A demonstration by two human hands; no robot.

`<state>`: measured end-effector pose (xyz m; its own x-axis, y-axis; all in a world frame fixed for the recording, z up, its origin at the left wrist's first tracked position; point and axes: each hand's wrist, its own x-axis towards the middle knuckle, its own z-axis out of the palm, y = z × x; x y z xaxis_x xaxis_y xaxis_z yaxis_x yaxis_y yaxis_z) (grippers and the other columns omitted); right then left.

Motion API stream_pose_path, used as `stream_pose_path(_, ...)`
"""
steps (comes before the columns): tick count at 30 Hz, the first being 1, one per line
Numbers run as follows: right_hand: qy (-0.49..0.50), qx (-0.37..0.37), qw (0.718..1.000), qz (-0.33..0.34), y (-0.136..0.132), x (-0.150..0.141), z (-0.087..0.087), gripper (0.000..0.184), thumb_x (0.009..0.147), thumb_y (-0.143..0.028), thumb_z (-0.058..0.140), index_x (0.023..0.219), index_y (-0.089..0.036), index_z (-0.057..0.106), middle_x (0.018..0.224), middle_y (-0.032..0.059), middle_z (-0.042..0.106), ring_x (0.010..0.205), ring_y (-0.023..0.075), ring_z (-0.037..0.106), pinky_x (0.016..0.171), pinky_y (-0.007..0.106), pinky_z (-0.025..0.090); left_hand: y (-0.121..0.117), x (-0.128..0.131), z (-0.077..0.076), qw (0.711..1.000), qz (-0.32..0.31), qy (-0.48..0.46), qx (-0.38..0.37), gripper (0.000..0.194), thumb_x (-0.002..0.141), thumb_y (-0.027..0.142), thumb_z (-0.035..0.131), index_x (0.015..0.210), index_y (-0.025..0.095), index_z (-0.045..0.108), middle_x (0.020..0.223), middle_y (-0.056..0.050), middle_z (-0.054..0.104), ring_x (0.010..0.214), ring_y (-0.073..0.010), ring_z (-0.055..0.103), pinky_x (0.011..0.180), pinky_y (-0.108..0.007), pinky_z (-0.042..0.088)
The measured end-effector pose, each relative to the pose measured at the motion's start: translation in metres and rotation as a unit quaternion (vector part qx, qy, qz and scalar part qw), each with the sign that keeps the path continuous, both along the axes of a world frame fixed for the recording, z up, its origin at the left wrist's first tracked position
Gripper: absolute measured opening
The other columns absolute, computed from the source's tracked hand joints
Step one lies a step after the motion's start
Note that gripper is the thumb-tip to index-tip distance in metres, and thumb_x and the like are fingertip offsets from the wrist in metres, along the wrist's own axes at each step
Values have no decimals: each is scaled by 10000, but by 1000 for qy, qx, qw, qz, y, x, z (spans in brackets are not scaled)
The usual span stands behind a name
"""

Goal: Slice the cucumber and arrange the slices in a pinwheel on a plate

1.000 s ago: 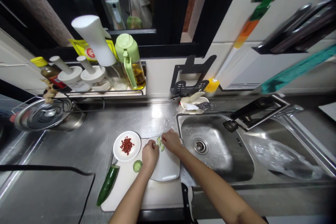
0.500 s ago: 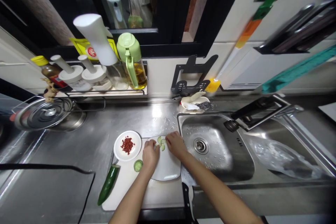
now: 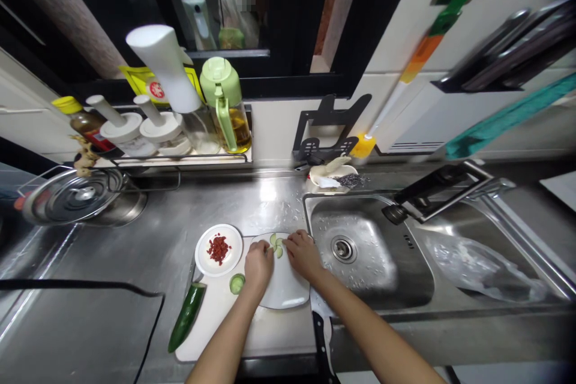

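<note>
A white plate (image 3: 284, 289) lies on a pale cutting board (image 3: 211, 330). Several thin cucumber slices (image 3: 279, 251) form a small curved cluster near its far edge. My left hand (image 3: 259, 265) is over the plate's left side, fingers closed in a pinch; a bit of green shows by the thumb, apparently cucumber slices. From the right, my right hand (image 3: 305, 255) reaches in with fingers slightly apart, its fingertips at the edge of the cluster. A cut cucumber piece (image 3: 237, 284) sits left of my left wrist. Farther left is a longer cucumber (image 3: 186, 318).
A white dish (image 3: 203, 257) of small red pieces overlaps the board's far left corner. A knife (image 3: 321, 336) lies at the right, by the sink (image 3: 373, 288). Behind stand an oil bottle (image 3: 221, 108) and seasoning jars (image 3: 164, 129). A black cable (image 3: 148, 336) crosses the left counter.
My right hand has shifted slightly right and its fingers have loosened beside the slices. My left hand stays nearly in place. The view has moved very slightly.
</note>
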<state>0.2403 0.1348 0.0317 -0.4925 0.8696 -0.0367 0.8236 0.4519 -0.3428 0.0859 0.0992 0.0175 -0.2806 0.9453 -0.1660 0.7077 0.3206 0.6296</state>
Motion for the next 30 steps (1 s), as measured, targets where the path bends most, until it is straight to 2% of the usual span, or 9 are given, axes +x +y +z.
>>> stream_pose_path(7, 73, 14, 996, -42, -6, 0, 8, 254, 825, -149, 510, 1006, -233, 666, 998, 72, 624, 1013, 243, 432, 823, 378, 376, -11, -13, 14, 998, -6, -21, 51, 176, 789, 225, 504, 874, 165, 645, 863, -75, 647, 832, -198, 588, 778, -306, 424)
stream_pose_path(13, 138, 17, 988, -71, -36, 6, 11, 251, 817, -122, 487, 962, -196, 678, 908, 82, 622, 928, 231, 464, 824, 367, 409, -57, -55, 26, 997, 28, -10, 66, 214, 795, 279, 500, 899, 170, 652, 883, -75, 660, 800, -201, 605, 762, -325, 452)
stream_pose_path(17, 151, 7, 986, -75, -68, 5, 7, 249, 822, -116, 462, 938, -190, 670, 867, 78, 614, 886, 222, 485, 810, 368, 418, -90, -79, 21, 998, 57, 11, 39, 255, 787, 306, 513, 941, 164, 658, 914, -83, 670, 807, -208, 613, 772, -332, 459)
stream_pose_path(20, 162, -6, 984, -69, -89, 1, 6, 245, 820, -116, 457, 926, -193, 664, 839, 70, 616, 861, 215, 497, 806, 368, 418, -104, -85, 15, 998, 60, 13, 31, 277, 784, 303, 512, 967, 159, 662, 935, -88, 677, 833, -216, 611, 797, -336, 456)
stream_pose_path(24, 155, -19, 986, -67, -106, -6, 8, 242, 821, -118, 451, 913, -197, 660, 839, 69, 617, 862, 217, 498, 795, 369, 416, -108, -84, 9, 998, 52, 10, 16, 317, 797, 312, 497, 1016, 153, 661, 915, -88, 683, 834, -218, 612, 807, -335, 456)
stream_pose_path(30, 143, -17, 988, -60, -114, -10, 10, 242, 828, -117, 445, 911, -198, 657, 853, 70, 613, 891, 219, 481, 789, 364, 411, -108, -80, 7, 999, 45, 4, -14, 315, 800, 287, 487, 1025, 155, 664, 973, -100, 673, 895, -214, 613, 827, -317, 444)
